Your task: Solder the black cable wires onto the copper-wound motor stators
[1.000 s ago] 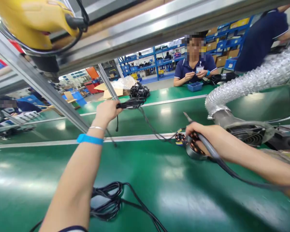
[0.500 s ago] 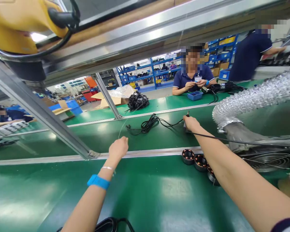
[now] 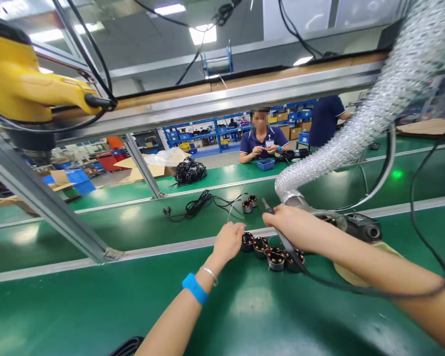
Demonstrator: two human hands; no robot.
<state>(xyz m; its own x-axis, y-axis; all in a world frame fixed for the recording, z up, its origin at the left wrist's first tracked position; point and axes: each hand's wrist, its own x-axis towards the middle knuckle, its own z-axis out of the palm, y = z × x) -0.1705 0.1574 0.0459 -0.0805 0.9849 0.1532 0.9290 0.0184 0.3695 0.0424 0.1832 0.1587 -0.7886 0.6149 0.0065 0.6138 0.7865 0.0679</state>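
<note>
My right hand (image 3: pixel 291 225) is wrapped around a soldering iron (image 3: pixel 286 243), its tip pointing up and away over the far strip. Pinched in my left hand (image 3: pixel 228 242) is a thin strand of solder wire (image 3: pixel 230 211) that rises from the fingers. Just right of the left hand, several copper-wound motor stators (image 3: pixel 276 258) stand in a row along the near side of the metal rail, partly under the right hand. Two more stators (image 3: pixel 247 206) sit beyond the rail, beside a bundled black power cord (image 3: pixel 198 203). Neither hand touches the stators.
A silver flexible duct (image 3: pixel 319 165) comes down at the right to a nozzle behind my right hand. The iron's black cable (image 3: pixel 356 291) loops across my right forearm. An aluminium post (image 3: pixel 52 198) and a yellow heat gun (image 3: pixel 33 84) stand left. A co-worker (image 3: pixel 261 138) sits opposite.
The view has tilted up and turned right. My hands have come closer together, the left one nearer the stators. The right hand has drawn back, and the two far stators now show.
</note>
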